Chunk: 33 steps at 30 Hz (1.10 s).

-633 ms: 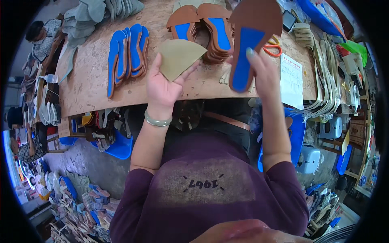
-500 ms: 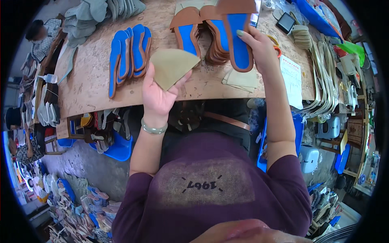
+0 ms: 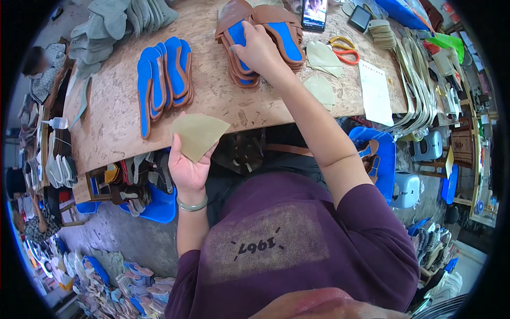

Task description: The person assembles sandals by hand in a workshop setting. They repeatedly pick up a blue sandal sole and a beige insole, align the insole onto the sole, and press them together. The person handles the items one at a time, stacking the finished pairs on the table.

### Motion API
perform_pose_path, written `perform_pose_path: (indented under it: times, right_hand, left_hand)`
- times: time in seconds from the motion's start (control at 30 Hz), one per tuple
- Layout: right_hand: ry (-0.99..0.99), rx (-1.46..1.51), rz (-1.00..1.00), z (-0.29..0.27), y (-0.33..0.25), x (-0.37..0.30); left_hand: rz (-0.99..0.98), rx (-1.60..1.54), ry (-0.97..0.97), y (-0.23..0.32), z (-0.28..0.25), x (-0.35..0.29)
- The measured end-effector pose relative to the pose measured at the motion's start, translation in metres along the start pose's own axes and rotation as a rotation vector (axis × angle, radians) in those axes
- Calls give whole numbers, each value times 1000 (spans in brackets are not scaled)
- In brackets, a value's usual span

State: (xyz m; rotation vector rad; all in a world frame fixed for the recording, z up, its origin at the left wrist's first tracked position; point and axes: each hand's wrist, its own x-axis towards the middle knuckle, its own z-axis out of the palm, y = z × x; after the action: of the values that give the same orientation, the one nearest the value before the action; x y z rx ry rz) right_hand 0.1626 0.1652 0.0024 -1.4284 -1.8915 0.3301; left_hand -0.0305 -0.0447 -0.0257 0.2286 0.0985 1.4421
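Note:
My left hand (image 3: 189, 171), below the table's front edge, grips thin beige fan-shaped pieces (image 3: 199, 134) that look stacked; their exact number is hard to make out. My right hand (image 3: 258, 52) reaches across to the left pile of brown slipper soles (image 3: 241, 72), which have blue insoles and brown bands across the top. Its thumb and index finger are spread over the top slipper's blue insole; the other fingers are partly hidden. Right beside it stands a second such pile (image 3: 287, 40).
Blue insoles with brown edges (image 3: 175, 72) lie overlapping on the left of the wooden table (image 3: 122, 114). Grey pieces (image 3: 101, 32) are heaped behind them. To the right are loose beige pieces (image 3: 319, 89), orange-handled scissors (image 3: 346, 56), a paper sheet (image 3: 374, 93) and a phone (image 3: 314, 15).
My right hand has let go of the slipper it held up and moved left onto the left pile. My left hand has come down and left with the beige pieces.

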Motion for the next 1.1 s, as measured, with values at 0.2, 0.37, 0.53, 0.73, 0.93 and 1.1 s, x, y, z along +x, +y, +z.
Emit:
perform_pose_path:
  times: [0.2, 0.37, 0.53, 0.73, 0.93, 1.1]
  right_hand:
    - [-70, -230, -5, 0, -13, -10]
    - [69, -457, -163, 2, -49, -12]
    - [-280, -29, -485, 68, -129, -25]
    - [-263, -296, -886, 115, -137, -70]
    - [-229, -175, -793, 120, -132, -58]
    - [-408, -188, -783, 123, -128, -50]
  left_hand:
    - [-70, 177, -106, 2, 5, -20]
    - [-310, 192, -872, -22, 108, -6]
    - [-570, -93, -1144, -34, 156, -5]
    - [-331, 187, -1162, 1, 158, -18]
    - [-99, 366, -1122, -3, 161, -27]
    - [-274, 252, -1305, -8, 144, -3]
